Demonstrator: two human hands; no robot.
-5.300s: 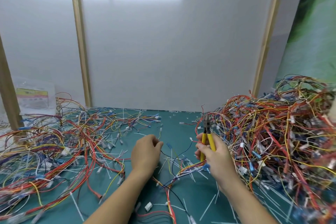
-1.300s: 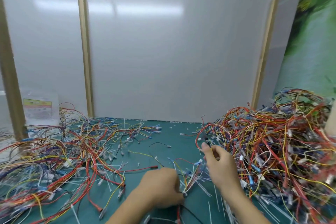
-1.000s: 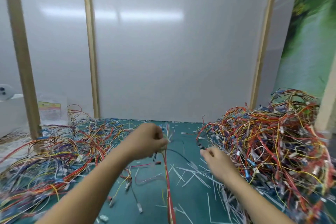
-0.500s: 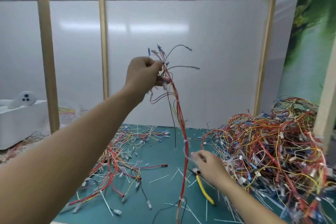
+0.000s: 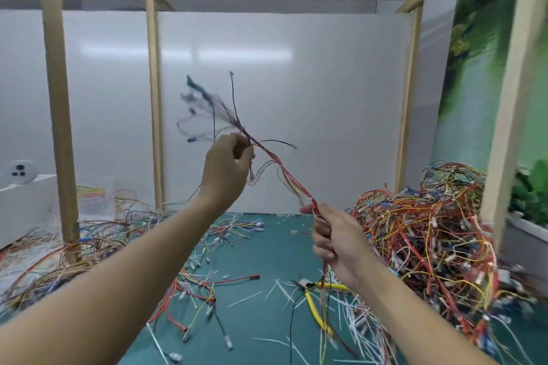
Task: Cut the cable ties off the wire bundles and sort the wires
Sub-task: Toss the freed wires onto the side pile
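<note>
Head view, items by size. Green surface (image 5: 267, 249): carries all the stock. Tangled heap of wires (image 5: 430, 246), right side: bulk untouched, most of the job judged still ahead. Spread of loose wires (image 5: 98, 249), left side: lying flat, likely the sorted lot. Wire bundle (image 5: 286, 170): a few seconds ago low on the surface, now raised well above it and drawn on a slant between both hands, its short ends fanned out and blurred at the top, its tails hanging down past the cutters. Left hand (image 5: 225, 169): lifted high, fingers curled round the bundle near its upper end. Right hand (image 5: 335, 241): half a second ago down by the surface, now up, thumb and fingers closed on the red strands lower along. Yellow-handled cutters (image 5: 314, 304): earlier in the right hand, now lying on the surface below it. White cable-tie offcuts (image 5: 246, 298): scattered around. Judgement: cutting for this bundle appears done; separating its strands is the step in hand.
</note>
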